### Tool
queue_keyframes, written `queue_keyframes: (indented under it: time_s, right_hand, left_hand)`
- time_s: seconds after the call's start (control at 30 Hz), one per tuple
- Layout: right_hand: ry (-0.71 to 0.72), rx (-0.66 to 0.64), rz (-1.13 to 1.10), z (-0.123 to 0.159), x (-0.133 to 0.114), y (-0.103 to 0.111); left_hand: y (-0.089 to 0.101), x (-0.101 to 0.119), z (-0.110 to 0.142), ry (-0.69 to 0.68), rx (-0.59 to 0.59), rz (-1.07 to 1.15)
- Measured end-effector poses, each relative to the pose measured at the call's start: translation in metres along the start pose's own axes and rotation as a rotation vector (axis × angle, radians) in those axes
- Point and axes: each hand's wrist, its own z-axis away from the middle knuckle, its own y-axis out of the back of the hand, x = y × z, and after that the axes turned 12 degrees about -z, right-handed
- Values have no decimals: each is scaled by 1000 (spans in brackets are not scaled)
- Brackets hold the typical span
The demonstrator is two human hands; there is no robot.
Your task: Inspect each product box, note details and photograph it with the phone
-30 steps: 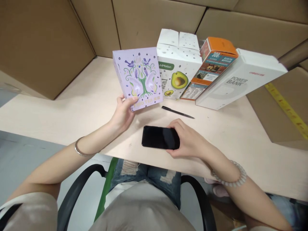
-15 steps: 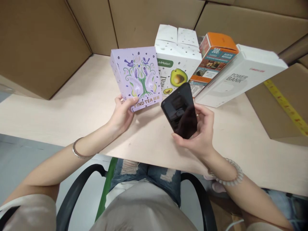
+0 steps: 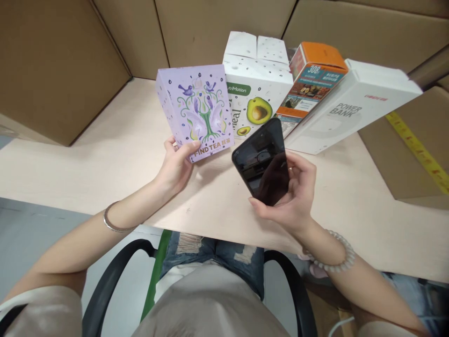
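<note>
My left hand (image 3: 177, 164) grips the lower left corner of a lilac tea box (image 3: 201, 107), thumb on its printed front and the other fingers behind. The box is tilted, its tree-and-birds picture facing me. In my right hand (image 3: 298, 192) is a black smartphone (image 3: 263, 161), held slanted with its dark, reflecting screen towards me. Behind the phone stands a white box with an avocado picture (image 3: 257, 84), partly covered by the tea box and the phone. An orange and teal box (image 3: 310, 84) and a white power bank box (image 3: 345, 112) lean beside it.
The pale table (image 3: 115, 173) runs across in front of me. A large cardboard box (image 3: 59, 70) stands at the left, and another with yellow tape (image 3: 403, 164) at the right. Cardboard (image 3: 220, 23) walls the back. Black chair armrests (image 3: 115, 276) flank my lap.
The phone has shifted slightly up and left, turning a little. My left hand and the tea box keep nearly the same pose; the whole view has moved slightly.
</note>
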Motion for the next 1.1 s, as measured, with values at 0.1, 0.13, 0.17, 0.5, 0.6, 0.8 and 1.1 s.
queue_keyframes:
  time_s: [0.1, 0.13, 0.17, 0.5, 0.6, 0.8, 1.1]
  right_hand:
    - [-29, -16, -8, 2, -2, -1]
    - [-33, -15, -15, 2, -2, -2]
    - [-35, -13, -21, 3, -2, -3]
    - [62, -7, -65, -1, -4, -3]
    - [53, -42, -87, -1, -2, -1]
    - [-43, -248, -55, -1, 4, 0]
    - [-374, -501, 58, 0, 5, -12]
  left_hand:
    - [0, -1, 0, -6, 6, 5]
    - [0, -1, 0, -6, 7, 7]
    - [0, -1, 0, -4, 11, 6]
    - [1, -4, 0, -11, 29, -18]
    - [1, -4, -1, -26, 12, -24]
    - [5, -2, -7, -97, 83, -42]
    - [25, 6, -38, -158, 284, -76]
